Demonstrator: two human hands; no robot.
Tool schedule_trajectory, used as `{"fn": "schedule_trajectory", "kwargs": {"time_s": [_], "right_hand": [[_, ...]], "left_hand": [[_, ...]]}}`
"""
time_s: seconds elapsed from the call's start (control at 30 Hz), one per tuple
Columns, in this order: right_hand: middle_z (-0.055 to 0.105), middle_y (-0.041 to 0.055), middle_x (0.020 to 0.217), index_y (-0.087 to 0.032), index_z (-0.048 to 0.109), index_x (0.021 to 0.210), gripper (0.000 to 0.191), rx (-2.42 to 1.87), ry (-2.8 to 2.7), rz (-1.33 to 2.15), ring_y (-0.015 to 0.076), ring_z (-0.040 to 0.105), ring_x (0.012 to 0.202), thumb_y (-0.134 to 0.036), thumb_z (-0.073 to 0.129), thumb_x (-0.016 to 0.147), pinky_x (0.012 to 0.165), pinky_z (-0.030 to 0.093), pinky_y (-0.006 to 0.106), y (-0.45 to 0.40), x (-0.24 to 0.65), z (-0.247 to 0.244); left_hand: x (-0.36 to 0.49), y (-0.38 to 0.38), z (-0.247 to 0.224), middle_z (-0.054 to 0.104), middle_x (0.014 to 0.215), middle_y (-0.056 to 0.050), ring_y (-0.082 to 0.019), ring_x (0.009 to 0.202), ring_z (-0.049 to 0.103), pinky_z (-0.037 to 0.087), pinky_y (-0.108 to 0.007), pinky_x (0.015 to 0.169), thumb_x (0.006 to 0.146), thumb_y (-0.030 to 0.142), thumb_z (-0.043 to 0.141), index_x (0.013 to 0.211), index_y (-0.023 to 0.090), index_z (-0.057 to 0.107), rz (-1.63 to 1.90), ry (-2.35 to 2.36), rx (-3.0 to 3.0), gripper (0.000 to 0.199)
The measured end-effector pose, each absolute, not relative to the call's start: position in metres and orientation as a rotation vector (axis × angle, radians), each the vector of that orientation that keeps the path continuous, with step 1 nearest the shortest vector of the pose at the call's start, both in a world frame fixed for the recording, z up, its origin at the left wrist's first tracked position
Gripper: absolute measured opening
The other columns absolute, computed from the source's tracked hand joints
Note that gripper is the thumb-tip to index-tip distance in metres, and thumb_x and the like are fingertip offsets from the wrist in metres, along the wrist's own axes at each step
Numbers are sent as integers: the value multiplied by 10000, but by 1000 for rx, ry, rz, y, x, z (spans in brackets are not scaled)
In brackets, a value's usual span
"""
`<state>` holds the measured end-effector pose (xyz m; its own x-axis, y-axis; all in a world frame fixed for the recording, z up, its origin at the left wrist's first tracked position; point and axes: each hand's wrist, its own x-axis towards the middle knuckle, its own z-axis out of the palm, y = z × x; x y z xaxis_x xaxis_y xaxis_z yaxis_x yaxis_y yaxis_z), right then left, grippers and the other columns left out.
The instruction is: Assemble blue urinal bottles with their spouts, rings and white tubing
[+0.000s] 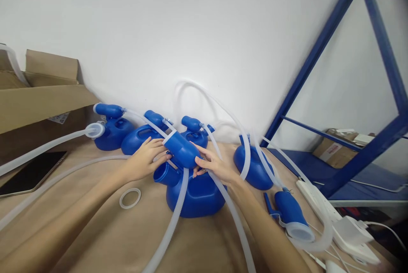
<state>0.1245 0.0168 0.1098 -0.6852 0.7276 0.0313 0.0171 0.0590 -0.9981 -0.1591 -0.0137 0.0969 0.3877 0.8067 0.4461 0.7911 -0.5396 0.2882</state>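
My left hand [146, 157] has its fingers curled against the white-rimmed left end of a blue plastic urinal cup [182, 150]. Gripping the cup's rounded right end is my right hand [215, 164], thumb in front and fingers partly behind. Between them the cup is held tilted above a blue urinal bottle [197, 198], whose open neck [165, 174] points left. A ribbed clear hose [174, 218] runs down in front of the bottle; its upper end meets the cup's underside. Another hose [234, 218] passes below my right hand. A white ring [130, 198] lies left of the bottle.
Several more blue bottles [255, 169] with cups and hoses stand along the wall. One loose cup [290, 209] lies at right, near a white power strip [338, 222]. At left are a cardboard box [41, 103] and a dark tablet [30, 173]. A blue metal frame [314, 48] rises right.
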Motion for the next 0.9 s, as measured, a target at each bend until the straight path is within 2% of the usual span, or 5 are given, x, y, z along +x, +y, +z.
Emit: {"fn": "schedule_trajectory", "kwargs": {"time_s": [0.1, 0.27, 0.53, 0.7, 0.9], "right_hand": [[740, 43, 990, -267, 397, 1652, 894, -716, -1818, 1653, 119, 744, 733, -517, 803, 896, 597, 580, 171, 17, 123, 109], [702, 36, 897, -219, 431, 1633, 884, -668, -1829, 1674, 89, 651, 595, -506, 809, 888, 400, 402, 141, 18, 125, 107], [710, 47, 990, -256, 448, 1623, 882, -645, -1856, 1680, 61, 613, 546, -522, 820, 869, 376, 374, 144, 18, 126, 108], [703, 24, 888, -223, 456, 1619, 885, -666, -1810, 1662, 63, 588, 536, -488, 829, 862, 382, 386, 141, 16, 125, 107], [723, 84, 1190, -298, 486, 1604, 860, -717, -1837, 1576, 37, 601, 548, -427, 861, 840, 384, 417, 143, 13, 123, 107]], "left_hand": [[-154, -12, 95, 800, 1053, -61, -283, 1060, 737, 305, -597, 1270, 1087, 479, 391, 999, 219, 746, 918, 1400, 2643, 450], [-169, -8, 98, 815, 989, -28, -255, 1018, 750, 453, -431, 1192, 1081, 456, 415, 982, 241, 788, 917, 1235, 2656, 441], [-176, -15, 119, 784, 952, -93, -313, 952, 716, 585, -413, 898, 952, 705, 477, 895, 203, 738, 1071, 1480, 2016, 568], [-203, -20, 123, 779, 848, -55, -258, 820, 716, 568, -338, 802, 885, 662, 616, 906, 230, 752, 612, 1415, 1890, 453], [-199, -25, 119, 793, 1090, -68, -315, 1064, 714, 544, -373, 937, 807, 644, 670, 983, 249, 758, 554, 1532, 1968, 441]]}}
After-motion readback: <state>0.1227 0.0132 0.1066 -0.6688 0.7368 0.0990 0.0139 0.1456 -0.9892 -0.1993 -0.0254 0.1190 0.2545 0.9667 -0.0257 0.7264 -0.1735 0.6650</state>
